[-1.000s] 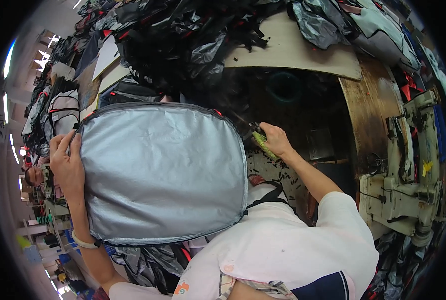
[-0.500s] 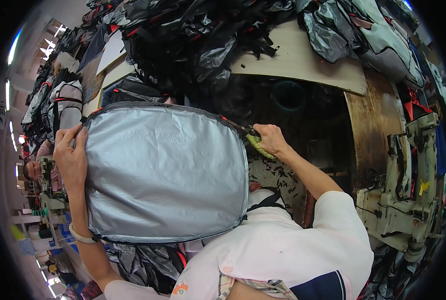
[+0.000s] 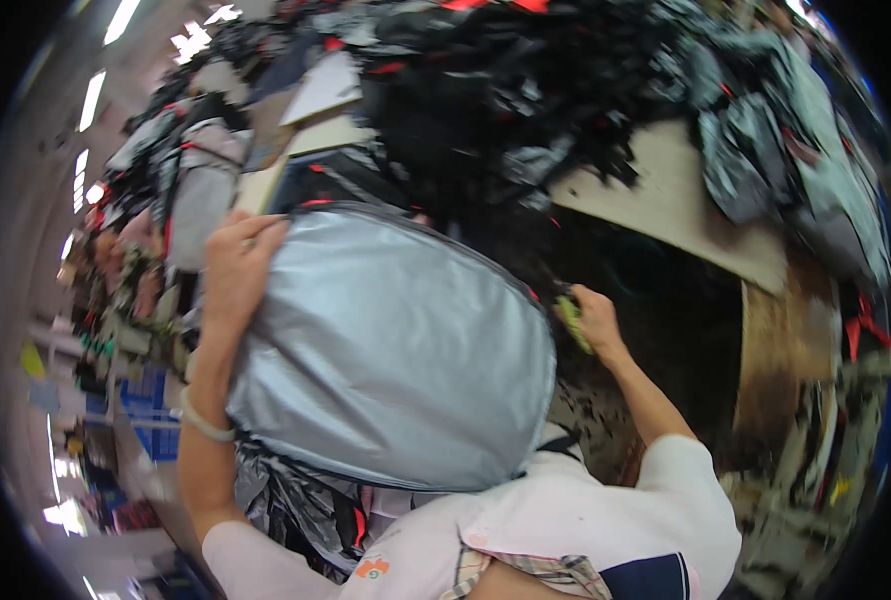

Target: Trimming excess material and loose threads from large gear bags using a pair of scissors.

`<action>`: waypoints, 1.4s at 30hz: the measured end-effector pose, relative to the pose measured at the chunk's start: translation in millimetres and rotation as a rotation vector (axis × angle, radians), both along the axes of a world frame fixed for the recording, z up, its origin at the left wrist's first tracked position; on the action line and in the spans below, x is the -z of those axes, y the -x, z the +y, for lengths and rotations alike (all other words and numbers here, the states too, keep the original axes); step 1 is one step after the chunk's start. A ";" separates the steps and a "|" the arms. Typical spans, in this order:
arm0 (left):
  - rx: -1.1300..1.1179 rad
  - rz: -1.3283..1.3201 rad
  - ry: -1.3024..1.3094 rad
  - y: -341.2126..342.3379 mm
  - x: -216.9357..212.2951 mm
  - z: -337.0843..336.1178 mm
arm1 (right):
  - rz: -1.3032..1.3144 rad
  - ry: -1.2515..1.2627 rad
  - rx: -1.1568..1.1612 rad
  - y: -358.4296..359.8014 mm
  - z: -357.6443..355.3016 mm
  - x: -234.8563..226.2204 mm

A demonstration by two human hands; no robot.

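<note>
A silver, foil-like bag (image 3: 396, 350) with a dark zipper edge and small red tabs is held up in front of my body. At its upper left corner my left hand (image 3: 236, 265) grips the edge, fingers behind and thumb on the front. Just off the bag's right side, my right hand (image 3: 598, 322) is closed around scissors (image 3: 572, 322) with a green-wrapped handle. Their blades are dark and blurred against the shadow, so I cannot tell whether they touch the bag.
Black and silver bags (image 3: 486, 110) are heaped beyond, partly on a pale board (image 3: 656, 190). A sewing machine (image 3: 816, 470) stands at the right by a worn wooden tabletop (image 3: 771, 350). More silver material (image 3: 291, 500) lies below the held bag. Blue crates (image 3: 151, 410) are at the left.
The whole scene has shifted right and blurred as my head turned. The bag tilts more, its right side lower. The scissors now sit slightly farther from the bag's edge.
</note>
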State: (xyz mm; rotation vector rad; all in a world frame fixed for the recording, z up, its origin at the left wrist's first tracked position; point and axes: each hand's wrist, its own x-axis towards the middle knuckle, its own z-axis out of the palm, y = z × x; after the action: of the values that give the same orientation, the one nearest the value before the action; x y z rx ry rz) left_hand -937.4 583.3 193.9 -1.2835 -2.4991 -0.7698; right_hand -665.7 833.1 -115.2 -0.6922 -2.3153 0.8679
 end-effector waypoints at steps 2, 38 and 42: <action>0.006 -0.193 -0.030 1.4 3.0 2.8 | 0.059 -0.051 -0.068 21.0 12.9 -38.4; -0.013 -0.671 -0.218 8.3 13.1 -9.0 | 0.393 -0.447 -0.701 230.2 3.1 -155.2; -0.016 -0.693 -0.218 14.7 20.9 -7.5 | 0.243 -0.424 -0.753 232.1 11.5 -146.0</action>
State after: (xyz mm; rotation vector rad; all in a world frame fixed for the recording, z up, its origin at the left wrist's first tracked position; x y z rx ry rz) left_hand -952.1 575.9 173.0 -1.0365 -2.7900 -1.6643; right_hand -897.7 844.5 30.8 0.4743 -2.4168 0.6612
